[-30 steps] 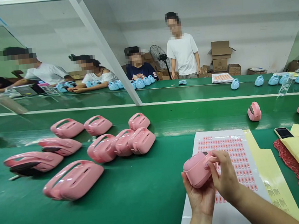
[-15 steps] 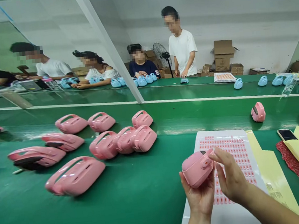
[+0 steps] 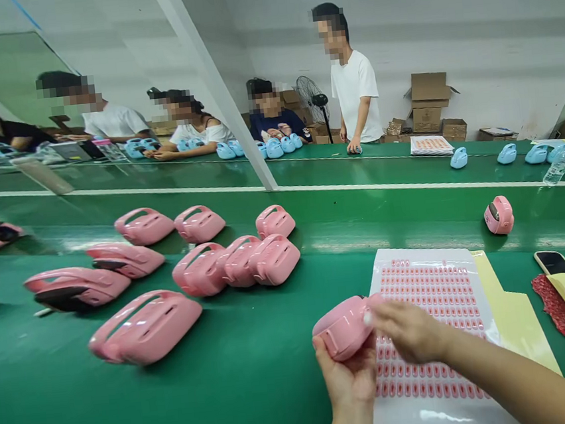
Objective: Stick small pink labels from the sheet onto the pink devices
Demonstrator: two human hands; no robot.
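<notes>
the left hand (image 3: pixel 346 382) cups a pink case (image 3: pixel 342 327) from below, fingers curled round its underside so it sits steady above the near edge of the green tabletop (image 3: pixel 249 388). the right hand (image 3: pixel 408 330) comes in from the side with fingertips pinched at the case's right end, grasping or pressing something too small and blurred to make out. both work just over the left part of a white sheet (image 3: pixel 439 357) lined with rows of small pink stickers, which lies flat within easy reach. a yellow sheet (image 3: pixel 510 323) pokes out from under it on the right. more pink cases (image 3: pixel 237 263) lie clustered to the left, well apart from the hands, and one lone case (image 3: pixel 499 215) stands further back. across the belt, people sit behind blue cases (image 3: pixel 276 147).
</notes>
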